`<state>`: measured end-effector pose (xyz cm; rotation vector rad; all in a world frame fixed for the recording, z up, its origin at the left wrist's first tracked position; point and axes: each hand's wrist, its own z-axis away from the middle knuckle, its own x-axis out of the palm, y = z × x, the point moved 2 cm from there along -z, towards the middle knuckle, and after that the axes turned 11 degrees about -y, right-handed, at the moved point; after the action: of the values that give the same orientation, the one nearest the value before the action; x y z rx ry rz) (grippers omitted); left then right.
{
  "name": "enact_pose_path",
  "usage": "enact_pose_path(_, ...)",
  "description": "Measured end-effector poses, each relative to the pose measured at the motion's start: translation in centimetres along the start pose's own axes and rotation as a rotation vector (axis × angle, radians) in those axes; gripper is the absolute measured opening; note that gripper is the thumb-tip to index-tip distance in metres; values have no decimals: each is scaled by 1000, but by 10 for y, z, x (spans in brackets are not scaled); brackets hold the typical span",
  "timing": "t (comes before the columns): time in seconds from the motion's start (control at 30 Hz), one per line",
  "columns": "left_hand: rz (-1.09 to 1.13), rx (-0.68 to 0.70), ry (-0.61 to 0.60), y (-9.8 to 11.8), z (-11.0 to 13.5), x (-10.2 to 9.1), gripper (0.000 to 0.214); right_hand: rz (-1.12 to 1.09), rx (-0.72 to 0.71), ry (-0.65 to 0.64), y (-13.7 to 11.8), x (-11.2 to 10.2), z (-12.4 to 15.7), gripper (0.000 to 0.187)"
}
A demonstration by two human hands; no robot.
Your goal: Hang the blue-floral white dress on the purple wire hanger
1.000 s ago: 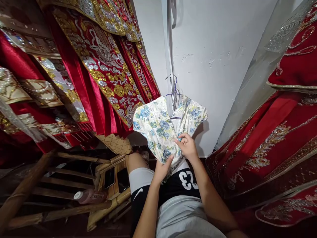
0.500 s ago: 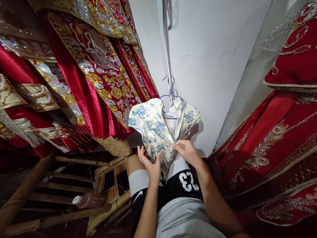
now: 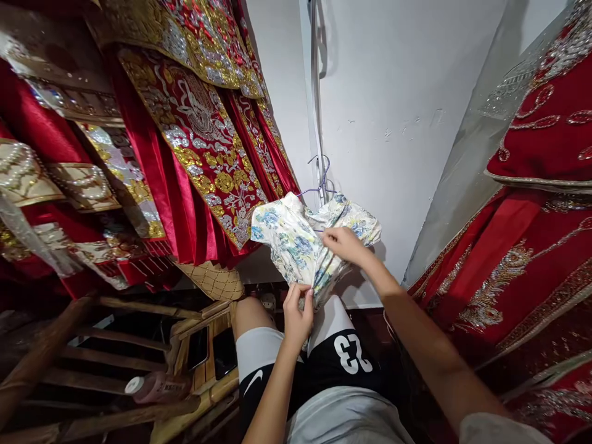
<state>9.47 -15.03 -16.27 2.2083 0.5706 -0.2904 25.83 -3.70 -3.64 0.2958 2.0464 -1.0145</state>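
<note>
A white short-sleeved floral top (image 3: 291, 237) with blue and yellow blossoms hangs before me on a thin purple wire hanger (image 3: 322, 179). My left hand (image 3: 300, 311) pinches its lower front edge between thumb and fingers. Higher up, my right hand (image 3: 345, 245) is closed at the front, just below the neckline. Whatever sits between those fingertips is too small to make out. Between the two hands the front edges lie close together. The lower part of the top hangs above my knees.
Red gowns with gold and silver embroidery (image 3: 217, 154) hang at left; more beaded red garments (image 3: 499, 290) hang at right. A bamboo chair (image 3: 208, 394) at lower left bears two phones (image 3: 224, 353) and a pinkish bottle (image 3: 160, 387). Behind the hanger is a white wall (image 3: 383, 80).
My right hand has risen along the front towards the neckline, and the front edges have come together. My left hand, open before, has closed on the lower front edge.
</note>
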Motion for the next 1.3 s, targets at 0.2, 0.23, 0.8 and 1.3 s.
enact_pose_path(0.2,64,-87,-117,0,11,8,18,83,56,267,13,-63,-58,30)
enact_pose_path(0.23,79,-100,-139,0,14,11,18,42,70,302,14,-66,-59,32)
enact_pose_path(0.8,-174,384,-154,68,-207,-9,17,-603,-7,431,1,-35,-36,19)
enact_pose_path(1.3,791,-372,392,-64,-184,-115,39,-905,319,353,27,115,55,28)
